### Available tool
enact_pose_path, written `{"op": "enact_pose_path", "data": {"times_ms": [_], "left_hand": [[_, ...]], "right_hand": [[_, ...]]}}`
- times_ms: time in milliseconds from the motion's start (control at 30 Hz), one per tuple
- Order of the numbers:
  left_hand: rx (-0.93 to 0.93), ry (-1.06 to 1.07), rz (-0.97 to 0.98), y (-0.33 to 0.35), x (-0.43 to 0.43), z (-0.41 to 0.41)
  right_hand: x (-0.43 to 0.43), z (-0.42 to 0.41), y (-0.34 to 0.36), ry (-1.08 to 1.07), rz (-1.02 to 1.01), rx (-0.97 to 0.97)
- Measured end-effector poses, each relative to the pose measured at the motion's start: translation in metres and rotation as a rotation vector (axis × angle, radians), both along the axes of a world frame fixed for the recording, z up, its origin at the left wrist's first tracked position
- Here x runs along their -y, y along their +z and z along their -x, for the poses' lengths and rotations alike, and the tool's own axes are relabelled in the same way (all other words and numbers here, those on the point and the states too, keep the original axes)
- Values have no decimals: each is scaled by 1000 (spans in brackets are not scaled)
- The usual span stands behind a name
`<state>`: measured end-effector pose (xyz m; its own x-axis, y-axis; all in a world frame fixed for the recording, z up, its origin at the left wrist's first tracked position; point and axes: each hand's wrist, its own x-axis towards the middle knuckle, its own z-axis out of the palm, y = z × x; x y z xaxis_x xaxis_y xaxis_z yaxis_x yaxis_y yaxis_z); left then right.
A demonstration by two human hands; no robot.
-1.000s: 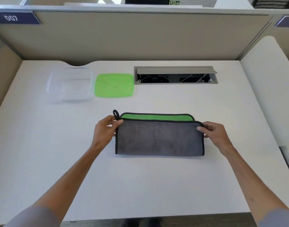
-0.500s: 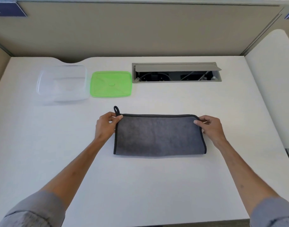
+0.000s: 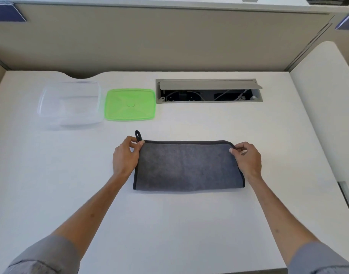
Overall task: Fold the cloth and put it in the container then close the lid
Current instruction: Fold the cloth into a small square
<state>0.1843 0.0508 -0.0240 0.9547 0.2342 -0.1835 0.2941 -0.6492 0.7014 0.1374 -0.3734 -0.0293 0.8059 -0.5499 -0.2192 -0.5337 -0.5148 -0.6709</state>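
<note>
A grey cloth (image 3: 187, 167) with black trim lies folded in half on the white desk (image 3: 169, 224), a small black loop sticking out at its far left corner. My left hand (image 3: 125, 156) pinches that far left corner between thumb and fingers. My right hand (image 3: 247, 158) pinches the far right corner. A clear plastic container (image 3: 69, 104) stands open at the back left. Its green lid (image 3: 130, 104) lies flat on the desk just to the container's right.
An open cable hatch (image 3: 208, 91) with sockets and wires is set into the desk at the back, right of the lid. A beige partition (image 3: 169, 40) walls off the far edge. A second desk surface (image 3: 324, 107) adjoins on the right.
The top grey layer has been drawn back over the green inner side, so both far edges now line up. Both hands moved slightly away from me with the corners.
</note>
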Motion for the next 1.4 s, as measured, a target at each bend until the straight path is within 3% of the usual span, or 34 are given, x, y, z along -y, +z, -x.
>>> {"op": "enact_pose_path", "data": {"times_ms": [167, 233, 333, 433, 600, 733, 900, 1000, 1133, 1300, 1400], "left_hand": [[194, -63, -205, 9, 18, 36], [267, -187, -289, 0, 31, 62], [294, -425, -391, -23, 49, 100], [264, -543, -475, -42, 48, 118], [276, -558, -557, -55, 36, 121], [280, -559, -568, -55, 37, 122], [355, -563, -557, -46, 50, 126], [492, -743, -514, -39, 71, 139], [534, -919, -514, -44, 89, 162], [425, -957, -436, -42, 87, 166], [203, -815, -93, -19, 85, 157]], "right_hand": [[-49, 45, 5, 258, 502, 167], [-77, 72, -1, 435, 584, 206], [-102, 99, -15, 587, 655, 87], [-100, 105, -20, 538, 669, -27], [-70, 121, -22, 419, 695, -152], [-55, 134, -14, 196, 593, -155], [-51, 117, 18, -91, 136, -169], [-45, 107, 27, -238, -158, -238], [-43, 103, 29, -302, -394, -140], [-71, 104, 56, -195, -399, 38], [-100, 101, 77, -39, -236, 126]]}}
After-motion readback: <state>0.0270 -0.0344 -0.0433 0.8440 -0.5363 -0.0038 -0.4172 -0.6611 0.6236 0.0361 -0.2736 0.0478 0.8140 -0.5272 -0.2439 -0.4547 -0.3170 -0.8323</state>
